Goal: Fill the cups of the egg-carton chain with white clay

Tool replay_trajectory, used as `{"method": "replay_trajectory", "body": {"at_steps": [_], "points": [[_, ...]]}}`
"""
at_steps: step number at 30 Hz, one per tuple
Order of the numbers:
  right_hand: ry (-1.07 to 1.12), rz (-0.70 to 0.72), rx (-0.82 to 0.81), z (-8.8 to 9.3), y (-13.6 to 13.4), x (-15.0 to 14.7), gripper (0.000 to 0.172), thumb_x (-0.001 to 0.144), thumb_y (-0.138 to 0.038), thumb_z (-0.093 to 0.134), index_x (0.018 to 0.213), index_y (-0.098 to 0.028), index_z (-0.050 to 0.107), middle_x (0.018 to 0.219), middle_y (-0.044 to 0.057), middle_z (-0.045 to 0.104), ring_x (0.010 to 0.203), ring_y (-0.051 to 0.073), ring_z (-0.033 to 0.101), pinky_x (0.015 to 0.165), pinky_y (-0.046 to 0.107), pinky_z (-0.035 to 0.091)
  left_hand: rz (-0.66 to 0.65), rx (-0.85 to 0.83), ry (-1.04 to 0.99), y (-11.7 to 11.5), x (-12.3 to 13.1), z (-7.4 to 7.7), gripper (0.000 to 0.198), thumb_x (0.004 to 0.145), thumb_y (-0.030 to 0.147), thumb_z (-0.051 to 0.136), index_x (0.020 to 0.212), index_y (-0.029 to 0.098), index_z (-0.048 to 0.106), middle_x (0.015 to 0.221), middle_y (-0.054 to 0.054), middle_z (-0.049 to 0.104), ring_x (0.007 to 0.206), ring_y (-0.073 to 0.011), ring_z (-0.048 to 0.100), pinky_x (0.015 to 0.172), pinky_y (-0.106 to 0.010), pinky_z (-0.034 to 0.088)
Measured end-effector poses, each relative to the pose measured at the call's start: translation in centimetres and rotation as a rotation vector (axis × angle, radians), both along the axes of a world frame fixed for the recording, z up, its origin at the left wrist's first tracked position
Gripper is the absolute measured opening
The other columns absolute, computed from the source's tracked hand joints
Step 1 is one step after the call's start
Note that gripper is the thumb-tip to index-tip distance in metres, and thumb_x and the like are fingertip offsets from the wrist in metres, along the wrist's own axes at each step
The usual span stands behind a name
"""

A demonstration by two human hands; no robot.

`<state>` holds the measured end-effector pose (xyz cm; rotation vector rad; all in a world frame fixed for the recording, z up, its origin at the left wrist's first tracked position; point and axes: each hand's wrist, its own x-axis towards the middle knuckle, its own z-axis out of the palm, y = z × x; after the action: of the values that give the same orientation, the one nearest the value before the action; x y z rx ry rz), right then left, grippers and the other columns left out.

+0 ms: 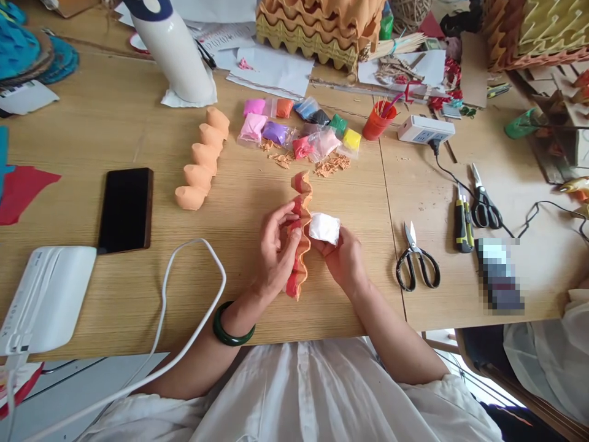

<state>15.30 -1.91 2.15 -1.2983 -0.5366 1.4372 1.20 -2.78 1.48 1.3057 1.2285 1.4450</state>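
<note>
My left hand point(275, 248) is closed around an egg carton strip point(302, 199), orange with a red side facing that hand. The strip stands on its edge, its wavy rim toward the right. Between the fingers of my right hand point(346, 258) is a small white packet point(324, 228), close beside the strip; its far fingertips are hidden. A second egg carton strip point(202, 159), plain orange with its cups upward, lies to the left. Beyond my hands sit several coloured clay packets point(275, 132) and some orange scraps point(332, 165).
To the right lie scissors point(418, 261), another pair of scissors point(486, 209), a utility knife point(462, 221) and a power strip point(426, 129). A red cup point(379, 120) holds sticks. Leftward are a phone point(126, 210), a white device point(50, 294) and a white cable point(224, 276). Stacked egg trays point(317, 31) stand behind.
</note>
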Motion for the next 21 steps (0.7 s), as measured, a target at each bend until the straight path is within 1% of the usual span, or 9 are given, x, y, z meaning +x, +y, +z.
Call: {"method": "replay_trajectory", "body": {"at_steps": [2,4,6,8,10,13,15,17,21], "points": [[-0.045,0.018,0.026,0.1,0.0,0.1,0.027,0.087,-0.051,0.062,0.080,-0.026,0.055,0.074,0.002,0.063,0.070,0.020,0.059,0.056,0.030,0.052,0.003,0.134,0.138,0.1,-0.3,0.6,0.034,0.107,0.030,0.062,0.140,0.023,0.067,0.136,-0.011,0.069,0.120,-0.0196,0.070,0.113,-0.038,0.059],[-0.192,-0.034,0.077,0.2,0.0,0.8,0.038,0.086,-0.054,0.070,0.073,-0.027,0.047,0.064,-0.003,0.050,0.061,0.015,0.048,0.052,0.026,0.044,-0.026,0.225,0.262,0.3,-0.5,0.7,0.031,0.108,0.026,0.058,0.136,0.023,0.069,0.136,-0.011,0.069,0.118,-0.0199,0.071,0.111,-0.039,0.060],[-0.307,-0.120,0.116,0.5,-0.1,1.8,0.043,0.085,-0.057,0.074,0.073,-0.026,0.047,0.066,-0.005,0.048,0.060,0.012,0.045,0.053,0.023,0.042,-0.054,0.259,0.300,0.4,-0.4,0.4,0.031,0.107,0.024,0.061,0.136,0.022,0.069,0.138,-0.012,0.069,0.118,-0.0201,0.071,0.110,-0.038,0.061],[-0.310,-0.216,0.121,0.9,-0.1,2.9,0.039,0.083,-0.055,0.076,0.075,-0.026,0.051,0.071,-0.005,0.054,0.063,0.012,0.050,0.056,0.023,0.044,-0.076,0.263,0.268,0.5,-0.3,0.0,0.033,0.106,0.022,0.064,0.138,0.022,0.068,0.139,-0.013,0.068,0.123,-0.0214,0.071,0.111,-0.039,0.061],[-0.293,-0.304,0.151,1.5,-0.3,3.6,0.034,0.083,-0.051,0.075,0.075,-0.025,0.055,0.072,-0.003,0.058,0.065,0.012,0.054,0.058,0.023,0.047,-0.119,0.273,0.235,0.6,-0.1,-0.2,0.033,0.108,0.020,0.058,0.139,0.022,0.067,0.140,-0.013,0.067,0.130,-0.0230,0.070,0.114,-0.041,0.060],[-0.319,-0.288,0.214,2.1,-0.5,4.1,0.025,0.090,-0.046,0.067,0.079,-0.024,0.066,0.079,0.002,0.069,0.073,0.016,0.064,0.063,0.026,0.052,-0.172,0.349,0.339,0.7,0.1,0.0,0.037,0.111,0.017,0.046,0.142,0.024,0.064,0.142,-0.013,0.068,0.137,-0.0240,0.067,0.119,-0.045,0.057],[-0.339,-0.266,0.229,2.3,-0.5,4.3,0.025,0.092,-0.045,0.063,0.083,-0.024,0.071,0.083,0.004,0.074,0.077,0.019,0.068,0.065,0.029,0.054,-0.153,0.416,0.476,0.8,0.2,0.1,0.037,0.110,0.019,0.050,0.145,0.024,0.062,0.144,-0.013,0.068,0.141,-0.0255,0.065,0.123,-0.047,0.054],[-0.333,-0.280,0.208,2.3,-0.4,4.6,0.025,0.090,-0.045,0.063,0.084,-0.023,0.074,0.082,0.005,0.075,0.078,0.021,0.070,0.066,0.030,0.056,-0.119,0.442,0.527,0.7,0.3,0.2,0.041,0.107,0.024,0.061,0.148,0.022,0.060,0.145,-0.015,0.067,0.141,-0.0268,0.064,0.123,-0.048,0.054],[-0.296,-0.267,0.101,2.7,-0.5,5.2,0.021,0.081,-0.044,0.065,0.074,-0.025,0.070,0.075,0.006,0.074,0.085,0.024,0.074,0.068,0.032,0.058,-0.100,0.361,0.519,0.6,0.4,-0.1,0.050,0.102,0.036,0.072,0.149,0.022,0.061,0.149,-0.016,0.063,0.142,-0.0291,0.063,0.122,-0.048,0.054]]}}
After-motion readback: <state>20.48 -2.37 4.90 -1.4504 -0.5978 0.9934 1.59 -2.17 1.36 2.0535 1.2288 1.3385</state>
